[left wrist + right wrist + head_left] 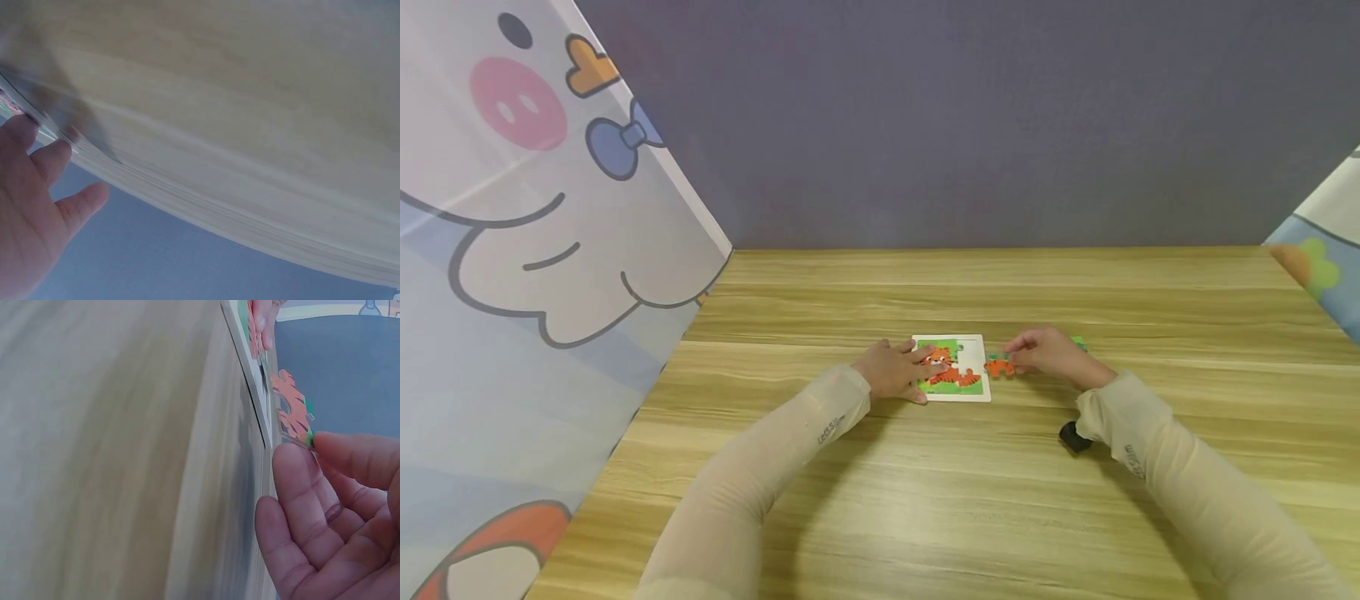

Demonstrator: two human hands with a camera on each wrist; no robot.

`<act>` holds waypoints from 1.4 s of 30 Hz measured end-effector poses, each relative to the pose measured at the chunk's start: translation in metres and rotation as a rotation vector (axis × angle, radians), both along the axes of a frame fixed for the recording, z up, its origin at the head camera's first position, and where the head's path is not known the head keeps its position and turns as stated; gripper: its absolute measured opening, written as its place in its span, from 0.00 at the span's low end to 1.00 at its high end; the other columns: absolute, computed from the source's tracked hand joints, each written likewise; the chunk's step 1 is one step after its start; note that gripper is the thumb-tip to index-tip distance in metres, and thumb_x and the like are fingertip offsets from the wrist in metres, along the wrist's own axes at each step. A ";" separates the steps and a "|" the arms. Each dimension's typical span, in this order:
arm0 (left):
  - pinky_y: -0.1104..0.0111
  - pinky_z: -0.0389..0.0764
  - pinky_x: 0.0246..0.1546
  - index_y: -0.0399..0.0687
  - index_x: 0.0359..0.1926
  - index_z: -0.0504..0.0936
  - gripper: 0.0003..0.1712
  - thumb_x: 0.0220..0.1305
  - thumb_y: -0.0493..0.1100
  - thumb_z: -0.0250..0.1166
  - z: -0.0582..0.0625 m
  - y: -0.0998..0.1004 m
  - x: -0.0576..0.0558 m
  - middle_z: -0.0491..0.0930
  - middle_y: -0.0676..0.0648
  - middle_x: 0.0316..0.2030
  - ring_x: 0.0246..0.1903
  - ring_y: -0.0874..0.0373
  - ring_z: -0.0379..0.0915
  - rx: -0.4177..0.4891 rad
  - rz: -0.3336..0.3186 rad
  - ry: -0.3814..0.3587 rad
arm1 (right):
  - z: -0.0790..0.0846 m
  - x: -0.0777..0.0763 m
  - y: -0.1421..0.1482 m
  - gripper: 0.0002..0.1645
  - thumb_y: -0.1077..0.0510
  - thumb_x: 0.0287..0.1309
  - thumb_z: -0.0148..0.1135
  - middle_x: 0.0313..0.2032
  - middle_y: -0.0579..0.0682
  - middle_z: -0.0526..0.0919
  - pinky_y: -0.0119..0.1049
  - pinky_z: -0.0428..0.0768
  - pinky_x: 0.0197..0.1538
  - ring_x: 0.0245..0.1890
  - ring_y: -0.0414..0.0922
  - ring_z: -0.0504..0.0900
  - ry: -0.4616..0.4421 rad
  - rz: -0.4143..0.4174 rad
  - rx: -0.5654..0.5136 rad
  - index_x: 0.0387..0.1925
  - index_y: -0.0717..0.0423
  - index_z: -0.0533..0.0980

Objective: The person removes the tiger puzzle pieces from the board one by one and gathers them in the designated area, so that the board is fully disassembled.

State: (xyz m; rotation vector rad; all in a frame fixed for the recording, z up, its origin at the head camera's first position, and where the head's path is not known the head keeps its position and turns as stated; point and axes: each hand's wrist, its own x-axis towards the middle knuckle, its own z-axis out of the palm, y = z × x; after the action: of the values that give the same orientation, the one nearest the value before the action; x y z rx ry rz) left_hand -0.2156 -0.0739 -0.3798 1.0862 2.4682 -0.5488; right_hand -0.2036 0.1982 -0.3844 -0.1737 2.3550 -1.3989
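A white-framed puzzle board (951,399) lies on the table, showing an orange tiger on green with a bare white area at its upper right. My left hand (889,370) rests on the board's left side, fingers spread over the picture; the left wrist view shows part of this hand (31,206) at the board's edge. Between thumb and fingertips my right hand (1047,354) pinches an orange and green puzzle piece (998,366) just right of the frame. In the right wrist view the piece (294,409) is tilted, close to the board's edge (250,381).
Another green piece (1078,342) shows behind the right hand, partly hidden. A small black object (1074,437) sits on the wooden table (940,500) beside the right cuff. A grey panel (970,125) rises at the back, and a printed cartoon cloth (542,250) hangs at left.
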 end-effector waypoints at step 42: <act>0.52 0.55 0.67 0.73 0.75 0.37 0.43 0.63 0.71 0.40 0.003 0.000 0.003 0.36 0.56 0.75 0.73 0.53 0.38 0.007 0.010 -0.001 | 0.001 0.025 0.072 0.26 0.61 0.69 0.52 0.39 0.48 0.83 0.32 0.81 0.39 0.32 0.34 0.80 0.043 -0.065 0.034 0.58 0.80 0.65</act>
State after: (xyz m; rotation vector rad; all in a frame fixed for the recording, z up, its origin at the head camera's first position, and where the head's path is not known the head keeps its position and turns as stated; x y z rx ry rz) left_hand -0.2126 -0.0737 -0.3764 1.0762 2.4749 -0.5370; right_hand -0.1783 0.2706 -0.3831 -0.1203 2.4380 -1.3974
